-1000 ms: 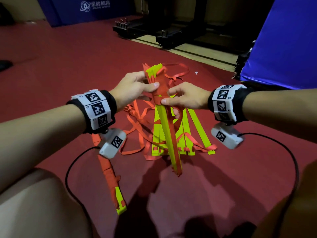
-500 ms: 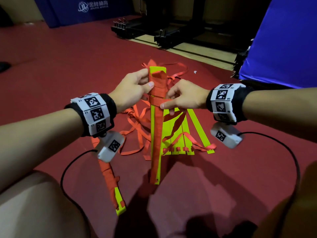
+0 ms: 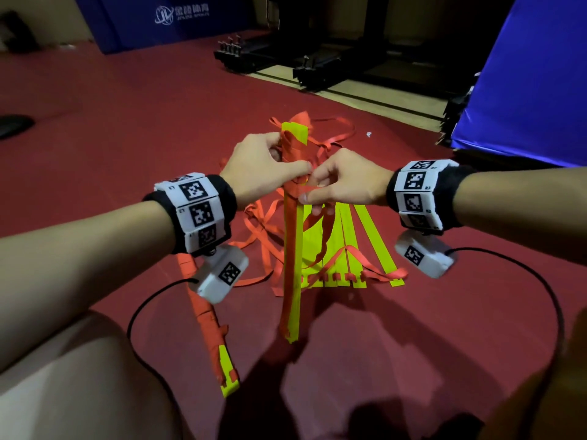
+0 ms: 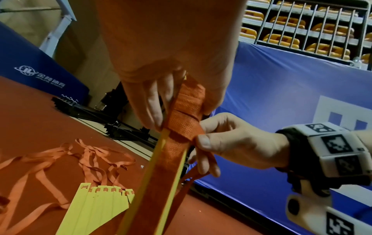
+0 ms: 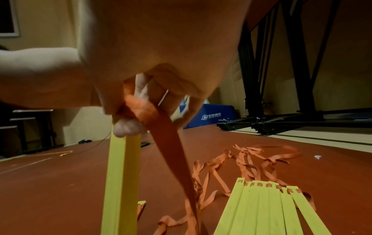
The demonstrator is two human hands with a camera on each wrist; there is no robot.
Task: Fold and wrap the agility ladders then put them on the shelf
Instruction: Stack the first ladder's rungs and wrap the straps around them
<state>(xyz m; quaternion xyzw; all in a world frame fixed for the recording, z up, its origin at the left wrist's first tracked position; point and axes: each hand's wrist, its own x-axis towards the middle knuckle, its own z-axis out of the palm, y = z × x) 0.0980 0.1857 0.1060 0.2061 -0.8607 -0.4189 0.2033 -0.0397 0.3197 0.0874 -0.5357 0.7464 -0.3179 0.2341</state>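
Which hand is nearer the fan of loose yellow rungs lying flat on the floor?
Right. The right hand pinches the orange strap directly above the loose yellow rungs; the left hand has its grip on the held bundle, higher and further to the left.

Counts, as seen in the head view:
- 2 hands: left hand [image 3: 263, 166], right hand [image 3: 346, 182].
- 3 ladder groups: 1 bundle [image 3: 292, 265] held upright, 1 wrapped bundle [image 3: 206, 315] laid on the floor [image 3: 127, 122], 1 fan of rungs [image 3: 352, 246] laid flat.
- Rungs in the fan: about 7 are counted in the right wrist view; exact number cannot be told, overlap.
- Loose orange straps [image 3: 263, 230]: tangled, not countable.
- 2 wrist cameras, 2 marker bands, 2 cables.
- 2 blue mats.
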